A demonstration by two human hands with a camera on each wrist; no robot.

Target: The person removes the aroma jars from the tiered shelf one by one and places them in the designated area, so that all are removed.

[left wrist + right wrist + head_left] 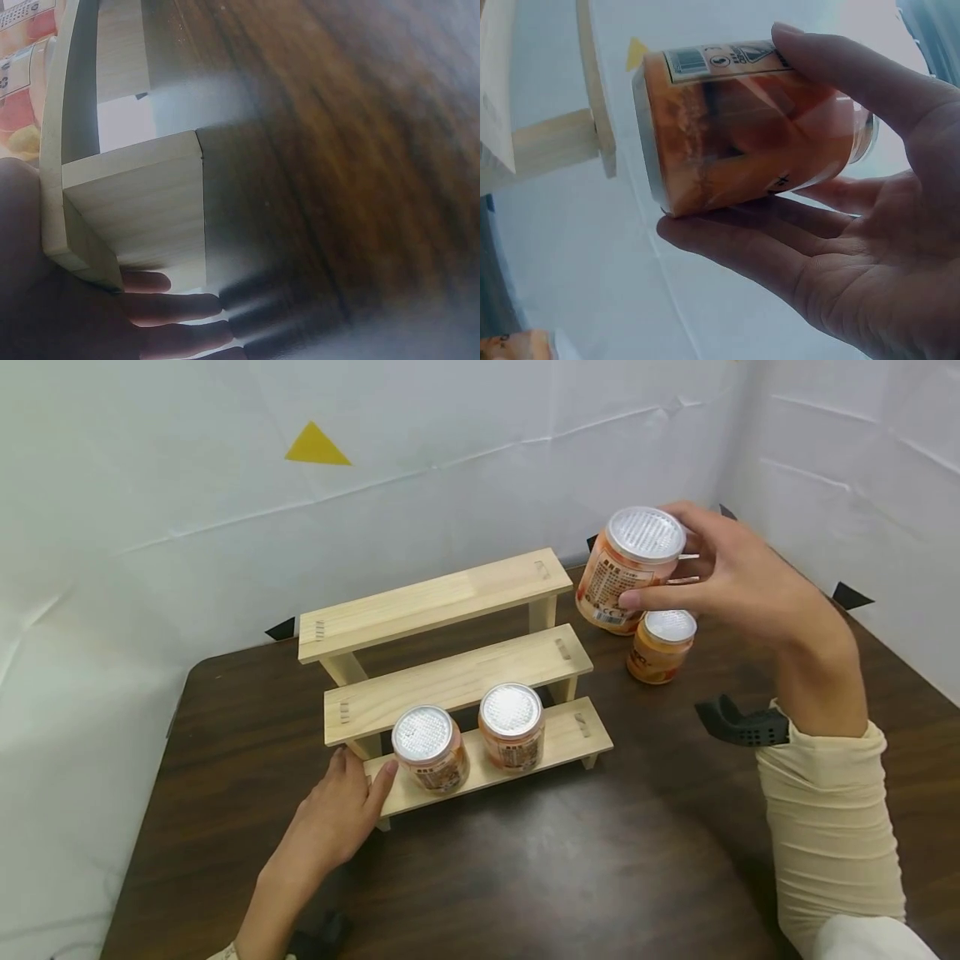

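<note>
My right hand (750, 577) holds a large orange-labelled can (628, 572) with a silver lid in the air, right of a three-step wooden stand (450, 668). In the right wrist view, thumb and fingers wrap the tilted can (742, 135), which has clear sides. My left hand (341, 810) grips the left end of the stand's lowest step, thumb on top and fingers around the end support (142, 217). Two similar cans, the left can (431, 752) and the right can (512, 727), stand upright on that step.
A smaller orange can (660, 647) stands on the dark wooden table (510, 877), below and behind the held can. White sheeting (465, 452) hangs behind and at both sides, with a yellow triangle (317, 446) on it. The upper two steps hold no cans.
</note>
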